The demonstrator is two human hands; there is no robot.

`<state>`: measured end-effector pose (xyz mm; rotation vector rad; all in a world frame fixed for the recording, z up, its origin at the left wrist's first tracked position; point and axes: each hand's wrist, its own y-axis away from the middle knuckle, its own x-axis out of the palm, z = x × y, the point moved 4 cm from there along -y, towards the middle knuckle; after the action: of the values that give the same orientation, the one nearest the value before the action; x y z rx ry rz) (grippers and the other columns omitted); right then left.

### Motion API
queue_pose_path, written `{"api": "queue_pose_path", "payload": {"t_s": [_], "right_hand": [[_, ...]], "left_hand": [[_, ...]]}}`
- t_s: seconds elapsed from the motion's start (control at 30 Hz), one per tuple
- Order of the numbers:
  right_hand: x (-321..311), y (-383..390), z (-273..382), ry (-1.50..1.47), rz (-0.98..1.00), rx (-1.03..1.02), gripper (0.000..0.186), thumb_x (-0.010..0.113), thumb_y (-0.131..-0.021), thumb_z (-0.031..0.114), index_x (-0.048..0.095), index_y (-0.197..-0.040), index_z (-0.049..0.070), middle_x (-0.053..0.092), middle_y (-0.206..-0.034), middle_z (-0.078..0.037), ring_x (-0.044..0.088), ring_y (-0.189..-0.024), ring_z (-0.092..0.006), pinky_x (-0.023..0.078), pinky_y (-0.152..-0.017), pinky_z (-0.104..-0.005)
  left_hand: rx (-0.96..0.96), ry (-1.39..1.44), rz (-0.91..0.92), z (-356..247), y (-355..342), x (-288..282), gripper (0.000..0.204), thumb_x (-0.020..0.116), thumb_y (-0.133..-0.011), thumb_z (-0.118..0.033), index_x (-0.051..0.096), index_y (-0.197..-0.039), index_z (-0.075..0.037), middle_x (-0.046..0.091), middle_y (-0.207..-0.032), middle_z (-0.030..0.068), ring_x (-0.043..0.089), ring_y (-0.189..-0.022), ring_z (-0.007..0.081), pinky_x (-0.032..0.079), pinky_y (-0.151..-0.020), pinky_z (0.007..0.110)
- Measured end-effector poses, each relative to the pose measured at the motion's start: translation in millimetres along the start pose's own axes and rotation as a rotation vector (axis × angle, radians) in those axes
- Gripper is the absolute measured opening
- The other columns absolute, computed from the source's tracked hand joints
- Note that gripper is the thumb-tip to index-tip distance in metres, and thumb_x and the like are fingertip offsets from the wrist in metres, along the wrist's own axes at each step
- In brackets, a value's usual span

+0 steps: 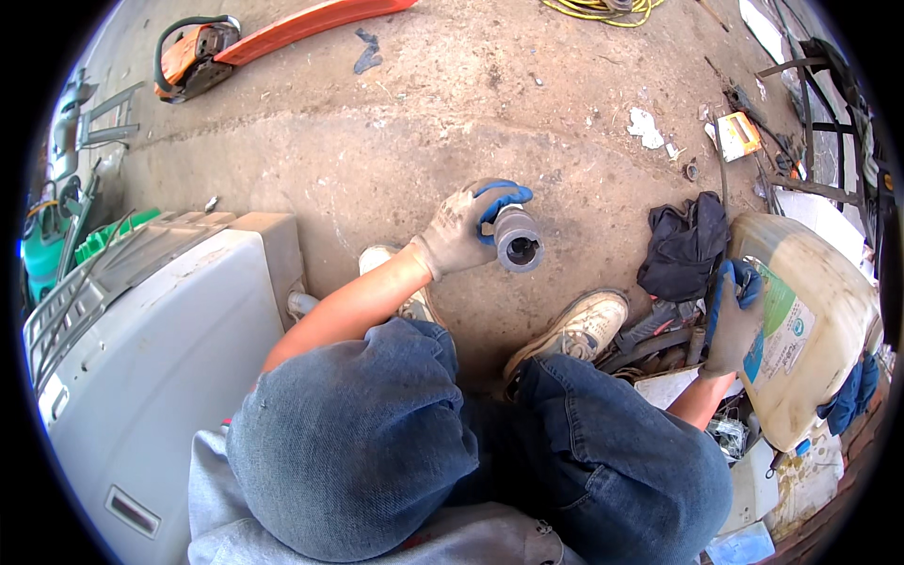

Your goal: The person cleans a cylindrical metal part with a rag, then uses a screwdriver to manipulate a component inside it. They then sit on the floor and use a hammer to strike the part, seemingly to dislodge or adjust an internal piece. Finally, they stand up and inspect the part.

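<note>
My left hand point(461, 226), in a pale work glove with blue fingers, is closed around a grey hollow metal cylinder point(520, 239). The cylinder's round open end faces up toward me, above the concrete floor between my shoes. My right hand point(735, 325), gloved the same way, is at the right beside a large yellowed plastic jug point(819, 330). Its fingers are loosely bent and apart, with nothing visible between them. Whether it touches the jug I cannot tell. Under that hand, hand tools point(650, 348) lie in a cluttered pile, partly hidden by my knee.
A white appliance-like box point(179, 348) stands close on my left. An orange chainsaw point(198, 58) with a red bar cover lies far left. Black cloth point(686, 247) lies near the jug. Yellow cord point(607, 11) is coiled at the far edge. A metal rack point(819, 122) stands far right.
</note>
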<state>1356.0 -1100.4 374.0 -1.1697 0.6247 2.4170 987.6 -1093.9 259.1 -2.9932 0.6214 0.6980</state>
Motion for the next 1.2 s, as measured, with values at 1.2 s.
{"api": "queue_pose_path", "payload": {"t_s": [1.2], "right_hand": [[-353,27,460,-0.297,0.727,-0.506,0.040,0.067,-0.074,0.007,0.066,-0.113,0.001,0.066,-0.102,-0.022,0.066,-0.094,-0.0372,0.053,-0.084,-0.0401]], "left_hand": [[-0.310,-0.166,0.494,-594,-139,-245,0.062,0.065,-0.086,-0.033,0.046,-0.138,-0.006,0.064,-0.101,0.0219,0.061,-0.102,0.0395,0.046,-0.092,0.046]]}}
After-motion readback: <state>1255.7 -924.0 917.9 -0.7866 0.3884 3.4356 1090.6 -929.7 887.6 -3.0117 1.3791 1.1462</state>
